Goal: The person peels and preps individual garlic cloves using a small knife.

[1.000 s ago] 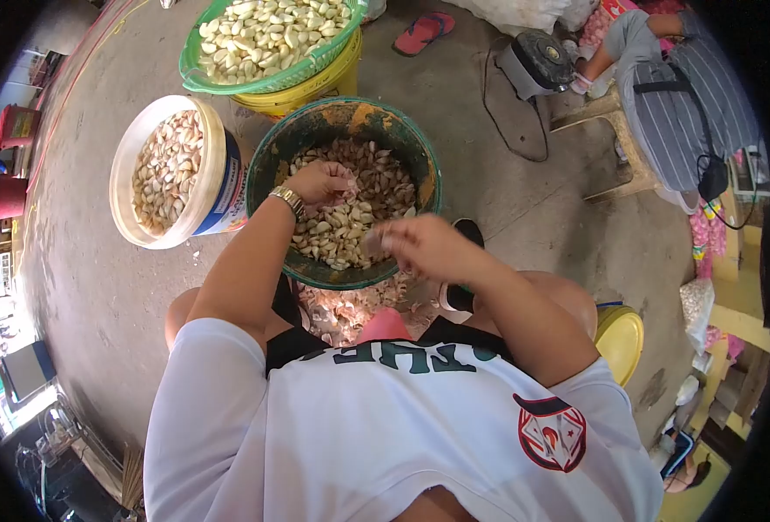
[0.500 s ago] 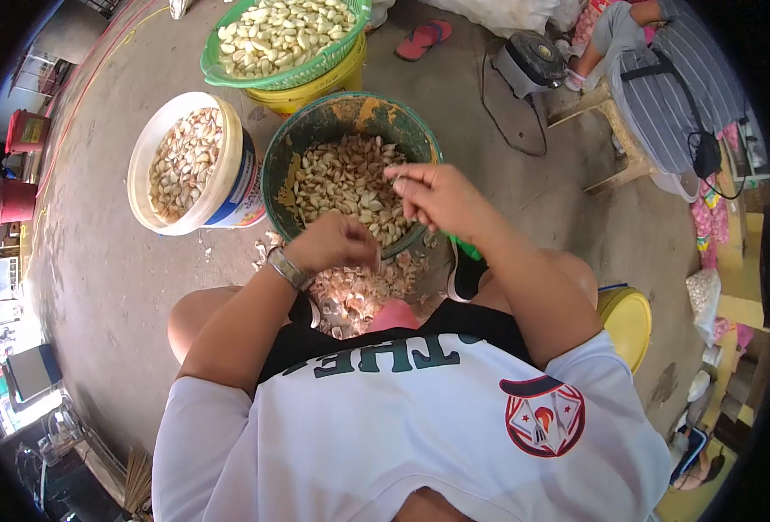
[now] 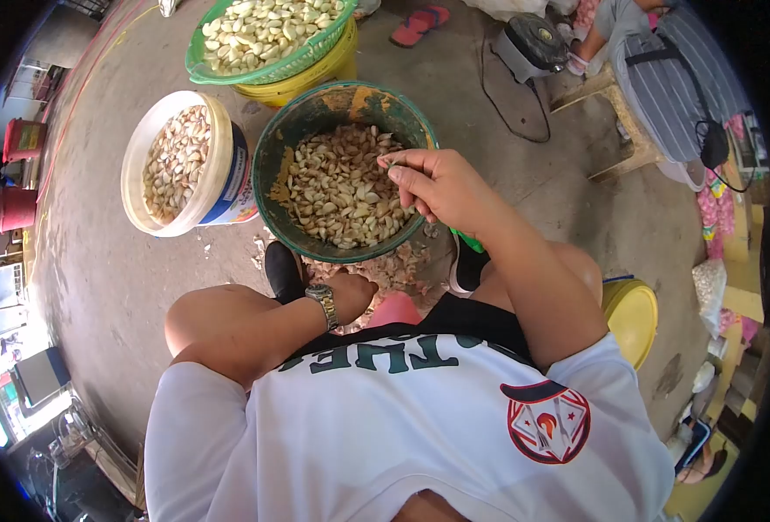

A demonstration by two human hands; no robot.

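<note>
My right hand (image 3: pixel 433 184) is over the right rim of a green tub (image 3: pixel 272 217), its thumb and forefinger pinched on a small thin blade-like piece (image 3: pixel 388 163). Most of that piece is hidden by the fingers. Inside the tub lies a heap of garlic cloves (image 3: pixel 341 187), many with brownish skin. My left hand (image 3: pixel 353 296), with a metal watch (image 3: pixel 322 300) at the wrist, is low between my knees, near loose garlic skins (image 3: pixel 406 265) on the floor. Its fingers are curled, and whatever they may hold is hidden.
Left of the tub stands a white bucket (image 3: pixel 132 187) of unpeeled cloves. Behind it, a green basket (image 3: pixel 195 65) of pale peeled cloves rests on a yellow bucket (image 3: pixel 315 76). A yellow lid (image 3: pixel 633 322) is by my right knee. Another person sits at the upper right.
My left hand has moved from the tub's near rim down toward my lap, above the skins. My right hand stays over the tub, still pinched. The view has shifted slightly.
</note>
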